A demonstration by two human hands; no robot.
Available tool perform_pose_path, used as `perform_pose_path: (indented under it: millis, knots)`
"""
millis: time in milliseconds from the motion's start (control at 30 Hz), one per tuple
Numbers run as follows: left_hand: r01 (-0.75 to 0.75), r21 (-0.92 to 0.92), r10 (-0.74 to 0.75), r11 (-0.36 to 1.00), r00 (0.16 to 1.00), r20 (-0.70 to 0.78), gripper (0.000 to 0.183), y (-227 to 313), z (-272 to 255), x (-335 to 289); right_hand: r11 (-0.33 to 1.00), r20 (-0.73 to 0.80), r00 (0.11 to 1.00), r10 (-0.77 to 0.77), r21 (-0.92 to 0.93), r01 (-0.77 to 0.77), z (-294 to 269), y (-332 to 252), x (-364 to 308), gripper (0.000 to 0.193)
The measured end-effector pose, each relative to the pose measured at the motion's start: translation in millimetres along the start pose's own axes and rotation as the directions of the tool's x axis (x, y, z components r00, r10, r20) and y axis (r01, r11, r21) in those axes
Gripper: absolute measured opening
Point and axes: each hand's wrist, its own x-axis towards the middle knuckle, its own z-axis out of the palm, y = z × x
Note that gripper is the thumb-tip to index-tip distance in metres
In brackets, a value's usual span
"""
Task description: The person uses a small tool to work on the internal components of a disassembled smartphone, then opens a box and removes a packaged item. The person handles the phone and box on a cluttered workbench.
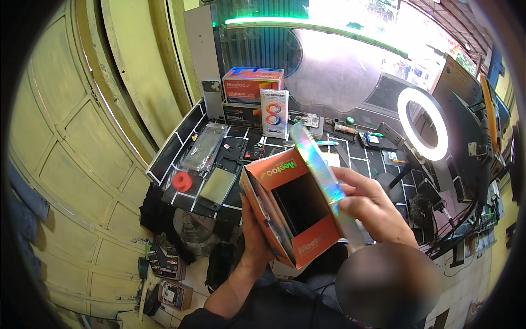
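Observation:
My left hand grips an orange cardboard box from its left side and holds it tilted above the bench's near edge. The box's top is open and its inside is dark; flat items seem to stand along its left wall. In my right hand, between thumb and fingers, is a slim, shiny iridescent panel along the box's right rim. Whether this panel is a flap of the box or a separate thin package, I cannot tell. Part of my left hand is hidden behind the box.
On the black tiled bench lie a clear plastic bag, a red tape roll and a phone-sized panel. Behind stand a white screen box and stacked cartons. A lit ring lamp stands at right; a blurred round shape is below.

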Motion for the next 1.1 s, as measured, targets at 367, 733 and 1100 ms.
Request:
perform_pose_path:
  millis: [367,733,1100]
  knots:
    - [-0.018,-0.026,0.019,1.0,0.998,0.059,0.074,-3.8,-11.9,3.9,0.992,-0.006,0.995,-0.099,-0.075,0.099,9.9,16.9,-9.6,0.064]
    - [-0.039,0.037,0.036,0.999,0.996,0.079,0.072,-5.0,-11.5,8.3,0.994,-0.124,0.987,-0.103,-0.046,0.098,16.0,13.7,-9.2,0.056]
    - [0.173,-0.347,-0.08,0.922,0.961,0.266,0.062,-44.5,-82.9,17.4,0.874,-0.136,0.991,0.016,0.484,0.052,-1.1,24.0,-22.7,0.066]
